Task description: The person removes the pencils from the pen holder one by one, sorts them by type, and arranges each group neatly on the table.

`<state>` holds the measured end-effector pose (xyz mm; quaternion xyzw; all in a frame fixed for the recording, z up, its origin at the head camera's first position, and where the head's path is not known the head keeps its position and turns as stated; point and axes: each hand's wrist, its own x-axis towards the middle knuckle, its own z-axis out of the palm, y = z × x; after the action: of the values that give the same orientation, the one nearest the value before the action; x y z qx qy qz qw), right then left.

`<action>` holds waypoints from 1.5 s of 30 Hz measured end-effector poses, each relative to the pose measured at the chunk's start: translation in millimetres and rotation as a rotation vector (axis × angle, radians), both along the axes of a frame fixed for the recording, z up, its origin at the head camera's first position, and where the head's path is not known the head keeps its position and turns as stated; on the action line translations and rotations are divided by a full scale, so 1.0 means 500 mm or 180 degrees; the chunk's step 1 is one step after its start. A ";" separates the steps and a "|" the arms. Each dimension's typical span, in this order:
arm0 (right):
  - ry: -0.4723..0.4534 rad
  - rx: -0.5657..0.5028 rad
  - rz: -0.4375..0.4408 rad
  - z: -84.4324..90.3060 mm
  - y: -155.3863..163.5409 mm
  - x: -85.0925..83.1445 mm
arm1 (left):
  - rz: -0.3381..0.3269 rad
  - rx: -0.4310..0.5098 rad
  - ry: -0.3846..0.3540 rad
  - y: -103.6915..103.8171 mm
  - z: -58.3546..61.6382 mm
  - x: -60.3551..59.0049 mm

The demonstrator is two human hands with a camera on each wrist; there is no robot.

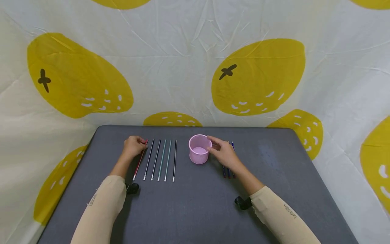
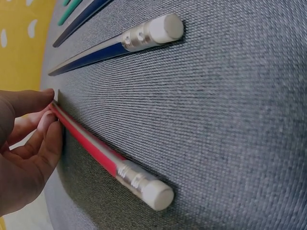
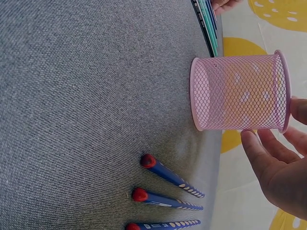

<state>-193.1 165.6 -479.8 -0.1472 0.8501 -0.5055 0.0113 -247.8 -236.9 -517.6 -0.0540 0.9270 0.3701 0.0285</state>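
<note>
My left hand (image 1: pixel 134 146) pinches the far end of a red pencil (image 2: pixel 91 143) between thumb and fingers. The pencil's white eraser end points toward me, low over the grey table. A pink mesh pencil cup (image 1: pixel 198 158) stands upright at the middle of the table, with nothing inside it. My right hand (image 1: pixel 224 154) is at the cup's right side, thumb and fingers holding its rim. In the right wrist view, the cup (image 3: pixel 240 93) shows its mesh wall, with the right hand (image 3: pixel 283 167) at its top edge.
Right of the red pencil, several dark blue, teal and black pencils (image 1: pixel 162 161) lie in a row, erasers toward me. Blue pencils (image 3: pixel 168 199) with red ends lie beneath my right forearm. A lemon-print cloth (image 1: pixel 176 67) hangs behind the grey table (image 1: pixel 189 210).
</note>
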 end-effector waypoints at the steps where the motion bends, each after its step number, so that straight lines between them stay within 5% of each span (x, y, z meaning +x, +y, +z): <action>1: 0.0010 -0.0003 0.0004 0.000 0.000 0.000 | -0.0004 0.0013 -0.0013 0.000 0.001 0.001; 21: -0.0027 -0.0075 0.0015 -0.006 -0.003 0.001 | 0.0042 0.0046 0.0065 0.001 0.002 0.012; 45: -0.0026 0.0003 -0.0065 -0.004 -0.003 0.000 | -0.0036 0.0168 -0.0198 -0.012 0.005 0.019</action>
<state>-193.1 164.2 -481.6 -0.1364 0.8517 -0.5058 0.0097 -238.2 -243.1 -514.9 -0.0595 0.9159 0.3924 0.0608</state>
